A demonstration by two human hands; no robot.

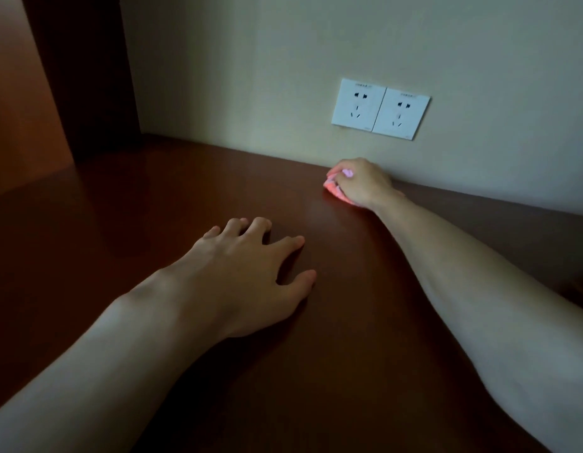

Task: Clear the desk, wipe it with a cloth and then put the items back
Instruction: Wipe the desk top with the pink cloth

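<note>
Dim room, dark reddish-brown table [365,322] running up to a pale wall, with a double white socket plate [380,108] fixed just above the back edge at about one o'clock.

From the head view, the wiping step looks to be the one in hand. The right hand [362,183] reaches far out to one o'clock, fingers curled in a clenched grip round a bunched pink cloth [333,190], which is pressed onto the table right where it meets the wall, just below the sockets. The left hand [250,273] sits near the centre, at around eleven o'clock from the viewer's chest, fingers spread and released, flat on the wood, apparently as a brace for the long reach.

No desk items show on the visible surface, so clearing seems done. Next, I'd judge, the cloth wants dragging along the back edge, then strokes towards the near side, keeping pressure even; the left hand will need lifting so its patch gets wiped too.
</note>
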